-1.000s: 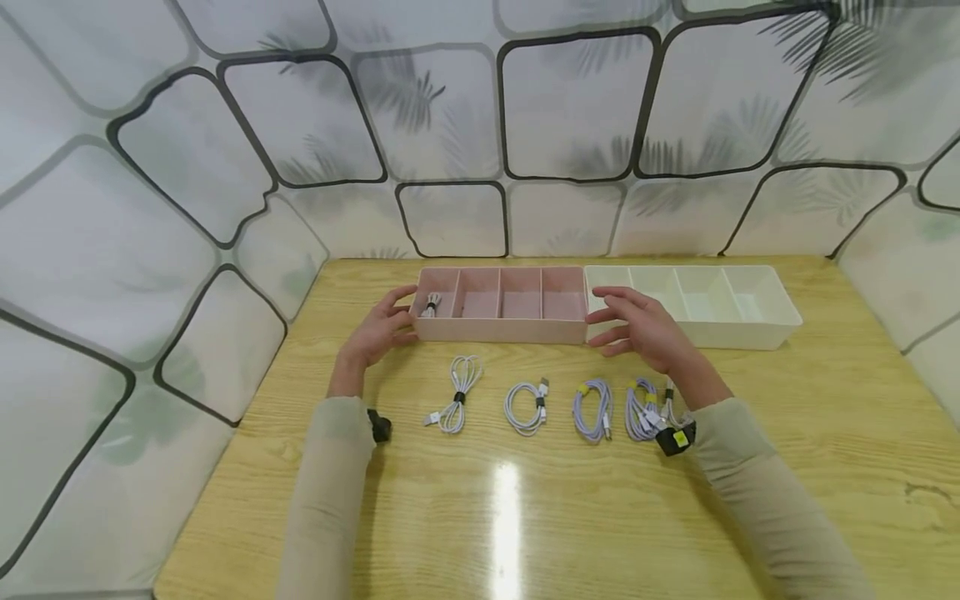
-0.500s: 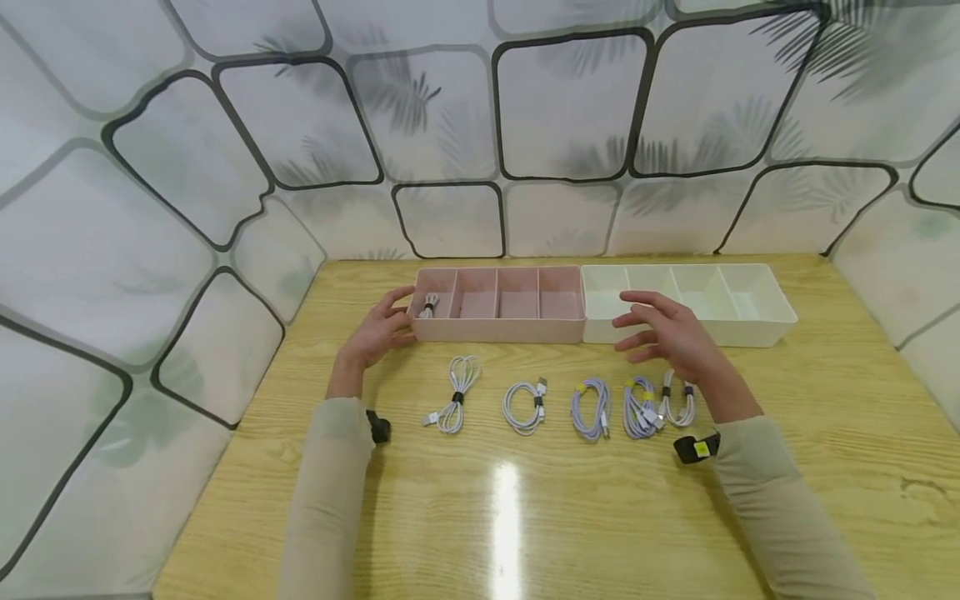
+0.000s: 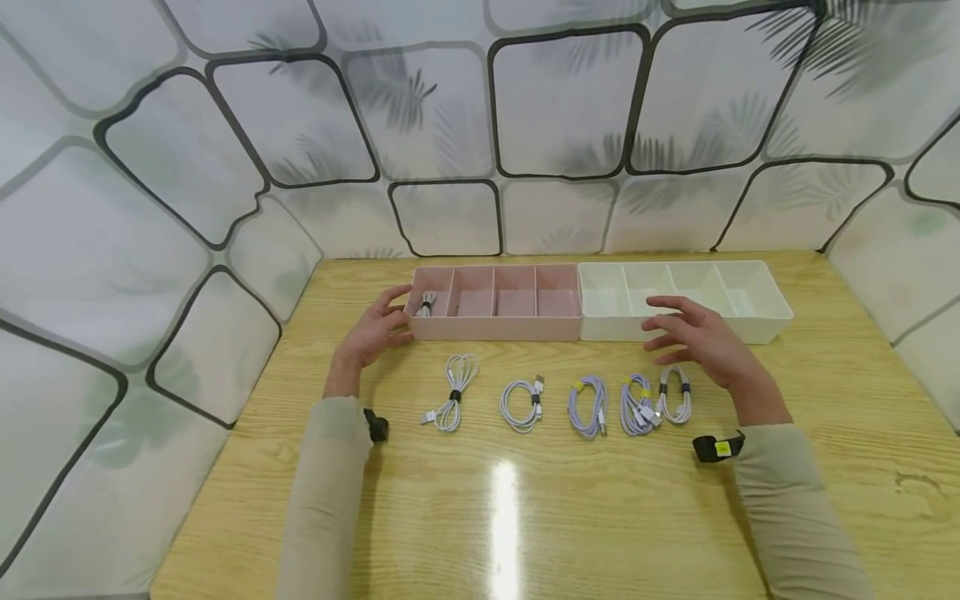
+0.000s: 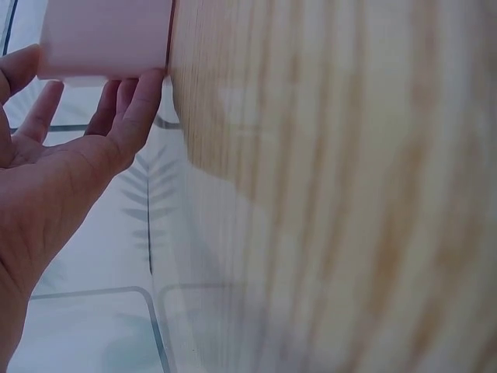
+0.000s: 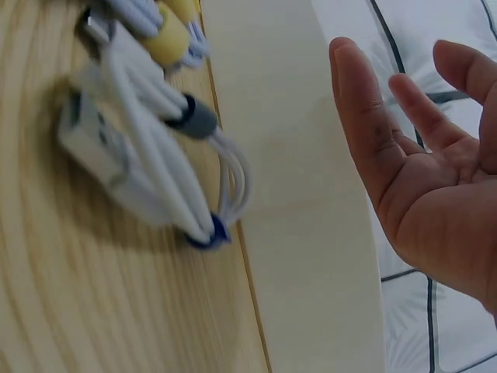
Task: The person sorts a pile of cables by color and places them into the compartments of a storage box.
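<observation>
My left hand [image 3: 375, 327] rests with straight fingers against the left end of a pink divided tray [image 3: 495, 327]; the left wrist view shows the fingertips [image 4: 144, 93] touching the pink tray [image 4: 105, 35]. One coiled cable [image 3: 426, 304] lies in its leftmost compartment. My right hand [image 3: 701, 337] hovers open in front of a white divided tray [image 3: 757, 329], above the rightmost coiled cable [image 3: 675, 393], holding nothing. In the right wrist view that white cable [image 5: 151, 167] lies beside the white tray [image 5: 291, 194], and the palm [image 5: 435, 194] is open.
Several coiled cables lie in a row on the wooden table [image 3: 525, 517]: a white one [image 3: 453, 390], another white one [image 3: 522, 404], a lilac one [image 3: 587, 406] and a lilac one [image 3: 636, 404]. Patterned walls enclose the table on three sides.
My right hand has moved rightward from the pink tray's right end to the front of the white tray. The left hand has stayed at the pink tray.
</observation>
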A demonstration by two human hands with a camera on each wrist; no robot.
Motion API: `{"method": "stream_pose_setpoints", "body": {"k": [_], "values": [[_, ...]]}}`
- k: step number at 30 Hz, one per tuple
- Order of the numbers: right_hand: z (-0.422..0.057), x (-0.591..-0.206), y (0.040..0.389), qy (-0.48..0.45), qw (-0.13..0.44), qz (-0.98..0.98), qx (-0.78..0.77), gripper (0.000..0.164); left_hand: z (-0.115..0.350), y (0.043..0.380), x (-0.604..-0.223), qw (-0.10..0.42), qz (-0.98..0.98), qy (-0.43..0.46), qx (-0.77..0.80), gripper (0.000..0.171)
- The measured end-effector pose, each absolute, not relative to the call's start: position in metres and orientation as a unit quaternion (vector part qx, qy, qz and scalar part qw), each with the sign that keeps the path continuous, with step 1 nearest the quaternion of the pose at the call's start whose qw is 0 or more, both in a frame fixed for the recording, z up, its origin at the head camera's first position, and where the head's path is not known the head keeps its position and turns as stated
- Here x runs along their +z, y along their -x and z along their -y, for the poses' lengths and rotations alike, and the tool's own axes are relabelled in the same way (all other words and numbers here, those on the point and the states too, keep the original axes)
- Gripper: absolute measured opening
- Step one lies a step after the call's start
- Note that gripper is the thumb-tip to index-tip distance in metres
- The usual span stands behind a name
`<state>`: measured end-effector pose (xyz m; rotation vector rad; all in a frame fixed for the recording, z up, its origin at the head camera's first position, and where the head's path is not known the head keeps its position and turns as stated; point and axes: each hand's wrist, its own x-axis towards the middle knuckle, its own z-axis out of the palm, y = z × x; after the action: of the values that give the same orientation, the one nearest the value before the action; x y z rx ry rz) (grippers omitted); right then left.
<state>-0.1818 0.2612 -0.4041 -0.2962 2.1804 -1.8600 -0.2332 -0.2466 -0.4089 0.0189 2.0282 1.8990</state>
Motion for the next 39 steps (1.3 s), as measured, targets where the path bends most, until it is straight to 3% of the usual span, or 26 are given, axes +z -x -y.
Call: {"method": "stream_pose_setpoints", "body": {"k": [8,24,34,39], "values": [[-0.282,-0.406,0.177,0.092,0.151,-0.815,-0.552,0.056,0.251,0.243,-0.423,0.180,-0.720,0.000,0.670,0.065],[-0.284,-0.400,0.167,0.110,0.181,-0.888,-0.409,0.067,0.257,0.247,-0.429,0.164,-0.729,0.004,0.664,0.063],[-0.284,-0.405,0.158,0.095,0.250,-0.883,-0.385,0.078,0.257,0.243,-0.432,0.166,-0.739,-0.001,0.653,0.064],[-0.288,-0.408,0.156,0.095,0.252,-0.882,-0.386,0.082,0.254,0.244,-0.432,0.162,-0.737,-0.011,0.656,0.061]]}}
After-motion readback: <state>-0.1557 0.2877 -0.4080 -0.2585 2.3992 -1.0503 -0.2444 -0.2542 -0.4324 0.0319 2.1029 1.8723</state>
